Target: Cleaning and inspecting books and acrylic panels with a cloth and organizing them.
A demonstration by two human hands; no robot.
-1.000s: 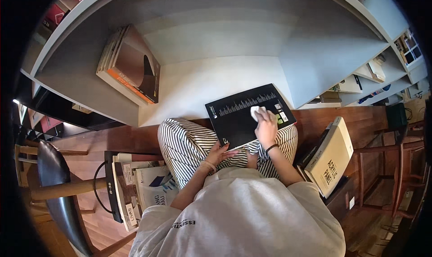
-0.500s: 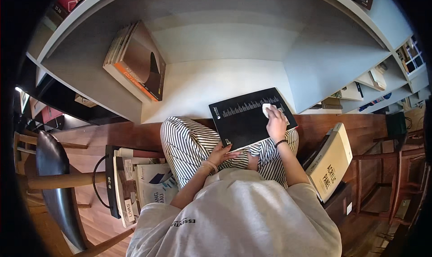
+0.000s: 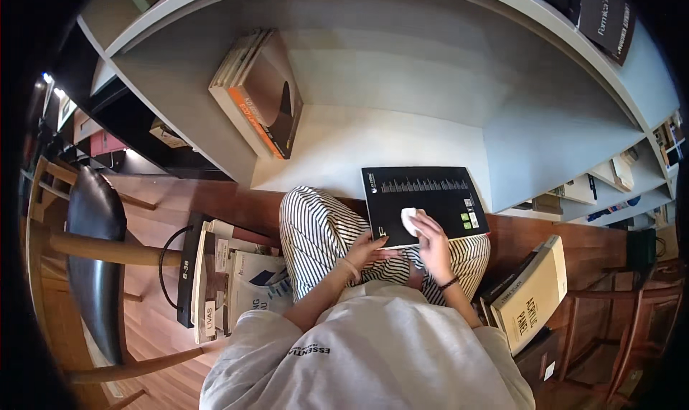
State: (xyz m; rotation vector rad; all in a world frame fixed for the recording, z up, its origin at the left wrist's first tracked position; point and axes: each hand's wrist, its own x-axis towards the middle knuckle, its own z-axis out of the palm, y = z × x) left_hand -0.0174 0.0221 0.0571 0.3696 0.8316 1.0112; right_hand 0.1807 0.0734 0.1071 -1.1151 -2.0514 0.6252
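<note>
1. At centre frame, a black book (image 3: pixel 423 203) lies flat across the striped knees (image 3: pixel 323 238) of a seated person, its far edge pointing toward 12 o'clock and reaching the front edge of a grey shelf (image 3: pixel 373 134).
2. Right hand (image 3: pixel 433 241): at 6 o'clock of the book's middle, fingers curled around a white cloth (image 3: pixel 409 220) and pressing it onto the cover's near part. A dark band circles the wrist.
3. Left hand (image 3: pixel 367 249): at 7 o'clock of the book, fingers closed on its near left corner, steadying it. A thin bracelet sits on this wrist.
4. Book stack (image 3: pixel 260 91): at 11 o'clock from the black book, well apart, resting on the shelf floor; brown cover on top, orange spine toward the viewer.
5. Tan book (image 3: pixel 531 295): at 4 o'clock of the right hand, standing tilted on a darker pile on the wooden floor.
6. Floor pile (image 3: pixel 222 277): at 9 o'clock of the left hand, just beside the left knee; white and black catalogues laid flat.
7. Chair (image 3: pixel 90 256): at 9 o'clock, near the frame's rim; dark seat, wooden frame.
</note>
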